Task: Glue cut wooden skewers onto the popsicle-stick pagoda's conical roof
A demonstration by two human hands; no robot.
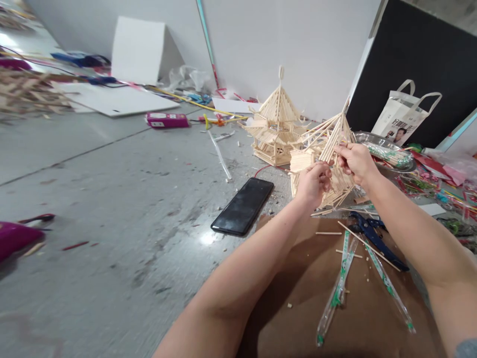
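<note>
A half-covered pagoda model [341, 181] made of thin wooden sticks stands in front of me, its pointed roof frame [335, 130] rising above my hands. My right hand [357, 163] pinches a thin wooden stick on the sloping roof. Lower and to the left, my left hand [313, 185] is closed at the lower ends of the roof sticks, thumb and forefinger pressed together on a stick; its grip is partly hidden. Behind, to the left, stands a second pagoda model [278, 127] with a fully covered roof and a spire.
A black phone [243, 206] lies on the grey floor. On the brown board [294, 278] are blue-handled pliers [376, 238], loose sticks and clear green-printed wrappers [340, 288]. A metal dish [404, 161] and a tote bag [400, 117] stand right; a purple power strip [167, 120] lies left.
</note>
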